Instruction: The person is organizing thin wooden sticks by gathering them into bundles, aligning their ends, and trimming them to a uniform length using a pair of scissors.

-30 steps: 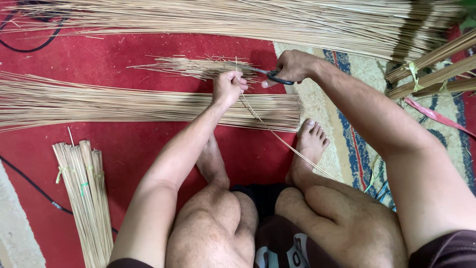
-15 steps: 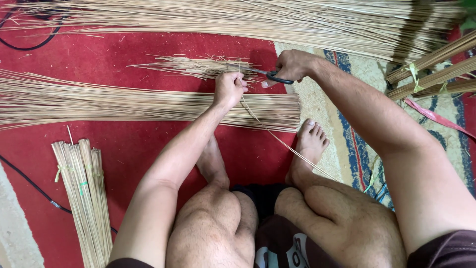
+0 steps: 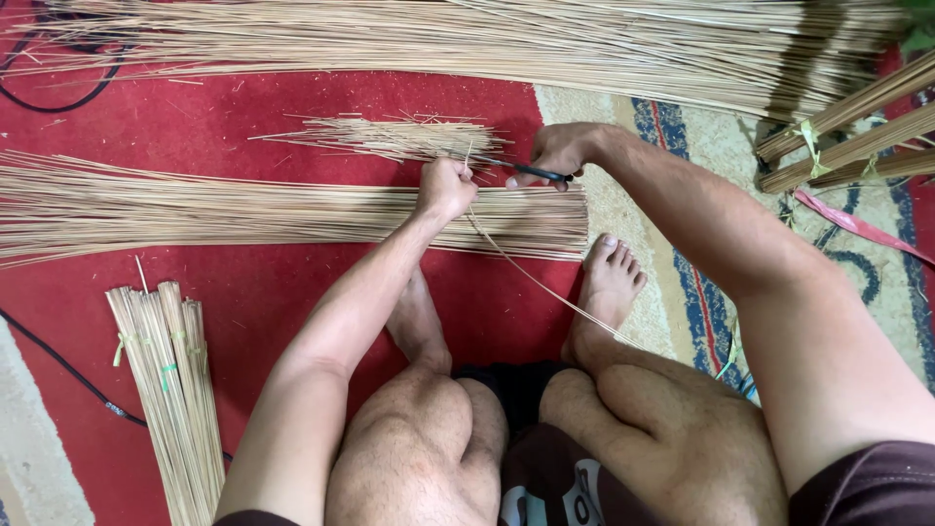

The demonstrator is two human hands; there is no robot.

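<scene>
Home craft workspace, floor level. Red carpet and patterned rug underfoot; long split cane strips laid in rows, tied stick bundles near left and far right.

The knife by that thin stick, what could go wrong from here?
1. The knife in the right hand points toward the left hand gripping the thin stick; a slip could cut the fingers.
2. The stick trails past the bare foot and might jab it.
</scene>
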